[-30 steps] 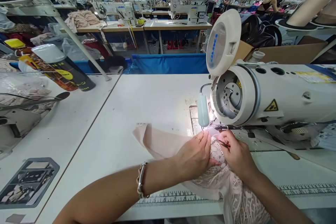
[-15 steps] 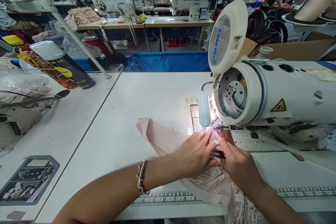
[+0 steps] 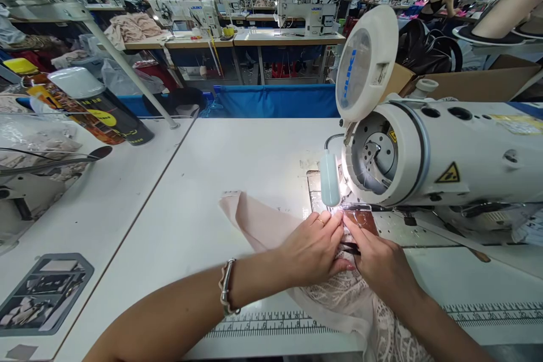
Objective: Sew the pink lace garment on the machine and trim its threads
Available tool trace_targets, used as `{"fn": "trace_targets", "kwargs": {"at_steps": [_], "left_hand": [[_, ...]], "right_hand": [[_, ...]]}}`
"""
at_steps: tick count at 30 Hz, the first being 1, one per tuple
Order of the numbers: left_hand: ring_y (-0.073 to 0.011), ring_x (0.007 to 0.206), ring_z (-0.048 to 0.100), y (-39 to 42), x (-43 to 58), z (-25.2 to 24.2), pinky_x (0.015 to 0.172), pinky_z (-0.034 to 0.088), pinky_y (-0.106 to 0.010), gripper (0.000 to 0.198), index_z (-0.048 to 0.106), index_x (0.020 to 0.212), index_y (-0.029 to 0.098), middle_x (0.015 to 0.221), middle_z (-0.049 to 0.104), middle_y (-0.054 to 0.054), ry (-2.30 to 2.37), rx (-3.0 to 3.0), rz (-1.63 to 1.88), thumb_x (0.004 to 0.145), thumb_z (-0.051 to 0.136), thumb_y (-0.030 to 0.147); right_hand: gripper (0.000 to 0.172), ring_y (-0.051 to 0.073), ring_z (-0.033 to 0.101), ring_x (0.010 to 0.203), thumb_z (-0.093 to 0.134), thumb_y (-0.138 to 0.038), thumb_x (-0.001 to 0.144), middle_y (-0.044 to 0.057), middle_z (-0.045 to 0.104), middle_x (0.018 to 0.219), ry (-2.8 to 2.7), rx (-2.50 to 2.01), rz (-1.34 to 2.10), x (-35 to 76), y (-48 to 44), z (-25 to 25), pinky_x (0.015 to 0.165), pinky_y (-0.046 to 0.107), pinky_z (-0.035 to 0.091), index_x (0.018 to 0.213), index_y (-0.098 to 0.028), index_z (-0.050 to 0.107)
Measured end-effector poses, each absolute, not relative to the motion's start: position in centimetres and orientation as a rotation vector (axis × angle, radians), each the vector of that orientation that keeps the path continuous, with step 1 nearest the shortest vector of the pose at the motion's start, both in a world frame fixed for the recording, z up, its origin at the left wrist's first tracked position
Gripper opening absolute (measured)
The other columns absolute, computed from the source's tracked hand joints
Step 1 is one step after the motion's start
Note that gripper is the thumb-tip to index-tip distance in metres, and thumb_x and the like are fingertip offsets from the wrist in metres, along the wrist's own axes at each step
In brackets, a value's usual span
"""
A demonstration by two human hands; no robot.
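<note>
Pale pink fabric with a lace part (image 3: 339, 294) lies under the needle area of a white sewing machine (image 3: 449, 153) and hangs over the table's front edge. My left hand (image 3: 316, 249) holds the fabric down against the machine bed, its fingers together and slightly bent, the thumb lower on the lace. From the other side, my right hand (image 3: 384, 263) rests on the fabric with its index finger stretched toward the needle. Dark-bladed thread snips (image 3: 350, 248) stick out from under its palm, and their handles are hidden. Both sets of fingertips almost meet just below the presser foot, whose details are unclear.
A pale green lamp (image 3: 330, 178) hangs left of the machine head, whose round cover (image 3: 367, 62) stands open. A printed ruler (image 3: 271, 323) runs along the table's front. A spray can (image 3: 114, 113) and a bottle lean at left. Other machines and people occupy the background.
Both hands have shifted very slightly left around the needle area. The fabric lies almost as before, and the view has tilted a little.
</note>
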State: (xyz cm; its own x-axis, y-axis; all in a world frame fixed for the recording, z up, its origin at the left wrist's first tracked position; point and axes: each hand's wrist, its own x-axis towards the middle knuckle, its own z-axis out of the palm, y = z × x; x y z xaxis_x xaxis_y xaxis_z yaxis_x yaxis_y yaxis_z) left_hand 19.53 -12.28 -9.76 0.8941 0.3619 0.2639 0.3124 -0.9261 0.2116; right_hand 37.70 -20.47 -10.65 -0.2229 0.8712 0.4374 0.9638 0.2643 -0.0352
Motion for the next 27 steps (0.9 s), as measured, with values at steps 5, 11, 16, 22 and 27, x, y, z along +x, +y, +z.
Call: {"fn": "trace_targets", "kwargs": {"at_steps": [5, 11, 16, 22, 27], "left_hand": [[-0.0307, 0.110, 0.056, -11.86, 19.52, -9.64, 0.096, 0.043, -0.040, 0.074, 0.049, 0.136, 0.003, 0.135, 0.058, -0.018, 0.503, 2.919, 0.443, 0.095, 0.051, 0.064], [-0.0320, 0.120, 0.054, -11.89, 19.31, -9.77, 0.104, 0.037, -0.041, 0.074, 0.048, 0.137, 0.002, 0.140, 0.056, -0.020, 0.540, 2.977, 0.472, 0.099, 0.041, 0.064], [-0.0336, 0.121, 0.054, -11.95, 19.28, -9.73, 0.105, 0.035, -0.045, 0.074, 0.049, 0.137, 0.004, 0.137, 0.057, -0.020, 0.584, 3.042, 0.459, 0.100, 0.034, 0.066], [-0.0327, 0.123, 0.054, -12.03, 19.29, -9.75, 0.105, 0.034, -0.045, 0.075, 0.048, 0.138, 0.003, 0.138, 0.057, -0.020, 0.608, 3.083, 0.449, 0.099, 0.036, 0.066], [-0.0343, 0.127, 0.052, -11.90, 19.27, -10.02, 0.106, 0.034, -0.045, 0.076, 0.048, 0.139, 0.002, 0.142, 0.055, -0.022, 0.621, 3.113, 0.461, 0.100, 0.033, 0.066]], "right_hand": [[0.054, 0.021, 0.074, 0.073, 0.040, 0.001, 0.080, 0.011, 0.078, 0.103, -2.172, -1.673, -0.307, 37.63, -20.24, -10.32, 0.061, 0.029, 0.059, 0.129, -0.007, 0.061], [0.057, 0.020, 0.073, 0.069, 0.040, 0.002, 0.077, 0.009, 0.078, 0.101, -2.158, -1.696, -0.327, 37.65, -20.02, -10.28, 0.058, 0.029, 0.056, 0.129, -0.008, 0.062], [0.059, 0.019, 0.069, 0.060, 0.040, -0.001, 0.076, 0.005, 0.078, 0.089, -2.154, -1.747, -0.341, 37.68, -20.01, -10.39, 0.054, 0.028, 0.053, 0.130, -0.012, 0.062], [0.059, 0.017, 0.064, 0.053, 0.039, 0.000, 0.075, 0.006, 0.076, 0.080, -2.163, -1.725, -0.356, 37.72, -19.71, -10.17, 0.049, 0.027, 0.048, 0.127, -0.009, 0.064], [0.059, 0.017, 0.061, 0.049, 0.037, 0.001, 0.074, 0.005, 0.073, 0.073, -2.160, -1.715, -0.361, 37.61, -19.50, -10.15, 0.048, 0.027, 0.045, 0.126, -0.010, 0.063]]}}
